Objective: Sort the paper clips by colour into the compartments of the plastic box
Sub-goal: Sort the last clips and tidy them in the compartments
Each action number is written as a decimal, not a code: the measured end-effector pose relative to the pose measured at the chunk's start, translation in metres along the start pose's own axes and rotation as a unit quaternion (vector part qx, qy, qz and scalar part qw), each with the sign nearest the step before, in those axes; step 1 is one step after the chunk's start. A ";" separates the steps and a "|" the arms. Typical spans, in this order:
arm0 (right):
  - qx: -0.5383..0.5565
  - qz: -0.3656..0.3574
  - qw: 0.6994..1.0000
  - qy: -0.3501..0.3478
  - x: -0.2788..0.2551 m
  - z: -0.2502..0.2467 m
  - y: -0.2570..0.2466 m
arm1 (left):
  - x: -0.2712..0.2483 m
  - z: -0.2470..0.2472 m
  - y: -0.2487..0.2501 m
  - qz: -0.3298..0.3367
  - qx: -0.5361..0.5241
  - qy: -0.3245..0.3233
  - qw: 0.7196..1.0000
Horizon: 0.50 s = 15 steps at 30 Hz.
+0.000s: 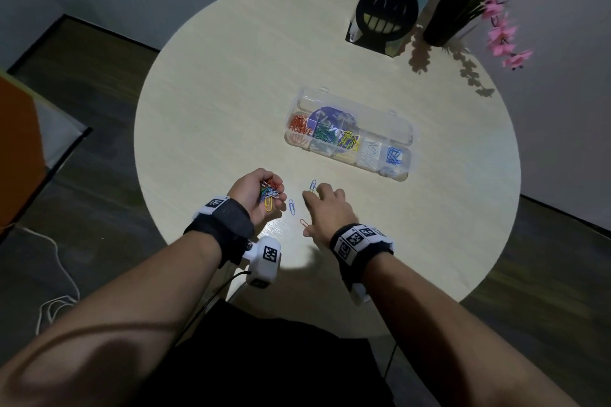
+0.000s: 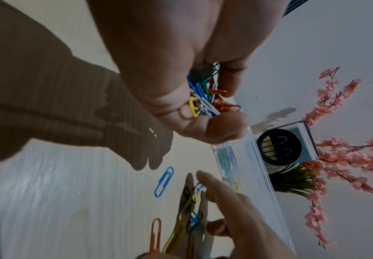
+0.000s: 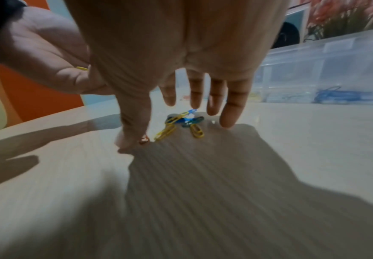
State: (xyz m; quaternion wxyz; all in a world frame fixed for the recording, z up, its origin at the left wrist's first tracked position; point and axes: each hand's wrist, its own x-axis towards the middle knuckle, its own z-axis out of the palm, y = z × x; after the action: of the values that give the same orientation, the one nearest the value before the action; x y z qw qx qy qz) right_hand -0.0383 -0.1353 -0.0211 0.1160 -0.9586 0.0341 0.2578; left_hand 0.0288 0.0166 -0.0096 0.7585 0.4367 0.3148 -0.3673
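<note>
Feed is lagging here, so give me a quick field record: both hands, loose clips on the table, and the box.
left hand: palm up, fingers curled round a mixed bunch of clips
right hand: fingers straight, reaching down over a small cluster of clips, gripping nothing
loose on table: blue clip, orange clip
plastic box: lid open; from its left end orange, green, yellow, white, blue
sorting: not finished

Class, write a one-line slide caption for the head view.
Left hand cups mixed clips; right hand reaches for loose ones.
</note>
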 end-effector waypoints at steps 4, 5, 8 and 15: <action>0.036 0.006 0.999 -0.002 0.004 0.005 -0.009 | 0.001 0.005 -0.003 0.007 0.025 -0.002 1.000; 0.040 0.006 0.999 0.002 0.006 0.006 -0.010 | 0.001 0.006 -0.004 0.008 0.030 -0.002 1.000; 0.038 0.009 0.999 0.014 0.011 0.009 -0.013 | 0.001 0.004 -0.004 0.012 0.034 0.002 0.999; 0.025 0.046 0.999 0.000 0.024 -0.004 -0.023 | -0.001 0.001 -0.006 0.013 0.058 0.016 0.998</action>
State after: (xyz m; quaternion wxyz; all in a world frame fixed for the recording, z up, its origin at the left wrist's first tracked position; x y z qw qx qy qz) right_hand -0.0128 -0.1140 -0.0245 0.1280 -0.9528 0.0841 0.2622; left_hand 0.0236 0.0138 -0.0112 0.7314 0.4898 0.2992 -0.3684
